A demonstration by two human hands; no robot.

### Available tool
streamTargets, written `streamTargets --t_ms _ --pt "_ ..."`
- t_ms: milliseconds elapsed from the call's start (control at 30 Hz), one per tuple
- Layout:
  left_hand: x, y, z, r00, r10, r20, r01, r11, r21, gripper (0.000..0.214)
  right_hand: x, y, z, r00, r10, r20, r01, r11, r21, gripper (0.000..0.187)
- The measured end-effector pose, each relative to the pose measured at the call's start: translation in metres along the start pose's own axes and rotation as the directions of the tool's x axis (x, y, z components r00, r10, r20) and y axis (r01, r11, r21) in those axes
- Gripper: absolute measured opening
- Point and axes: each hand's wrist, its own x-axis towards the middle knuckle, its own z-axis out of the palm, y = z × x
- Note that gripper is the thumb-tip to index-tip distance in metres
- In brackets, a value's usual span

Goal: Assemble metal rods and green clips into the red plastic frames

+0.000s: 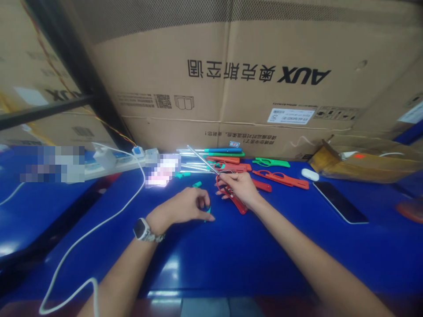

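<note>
My right hand [240,187] is closed around a red lighter handle [238,204], its open inner side partly showing. A long thin metal tube [202,160] sticks out from the same grip, up and to the left. Just left of it, my left hand [187,206] curls above the table with thumb and fingers around a small teal plastic piece [208,210], mostly hidden. Another teal piece [197,184] lies just behind those fingers. Beyond both hands are several long-nosed lighters, including a blue one [224,150], and loose red handle shells [280,178].
A green handle shell [272,162] lies at the back. On the right are a phone [340,202], a white earbud case [309,175] and an open carton [360,163]. A white cable [99,226] loops from a power strip [112,165] on the left. Large cardboard boxes [158,66] stand behind the blue table [214,259].
</note>
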Motion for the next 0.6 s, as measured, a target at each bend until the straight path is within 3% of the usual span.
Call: streamTargets --t_ms 167,333,433,533,600 --pt "0.002 -0.001 0.005 0.999 0.036 0.016 -0.037 0.999 0.025 0.013 0.000 0.001 -0.001 0.999 0.010 -0.040 -0.008 0.999 0.046 0.024" --pt "0.010 0.012 0.008 0.963 0.120 -0.240 -0.112 0.993 0.048 0.016 -0.001 0.003 -0.001 0.993 -0.015 -0.115 0.023 0.997 0.071 0.022" --pt "0.014 0.018 0.016 0.930 0.099 -0.353 -0.153 0.980 -0.128 0.019 -0.001 0.004 0.001 0.988 -0.038 -0.149 0.054 0.993 0.103 0.024" --pt "0.019 0.021 0.025 0.929 0.058 -0.365 -0.207 0.899 -0.386 0.036 -0.002 0.005 0.005 0.983 -0.056 -0.177 0.080 0.988 0.133 0.026" --pt "0.021 0.022 0.029 0.931 0.041 -0.362 -0.218 0.860 -0.462 0.035 -0.002 0.006 0.007 0.981 -0.067 -0.183 0.092 0.987 0.134 0.025"
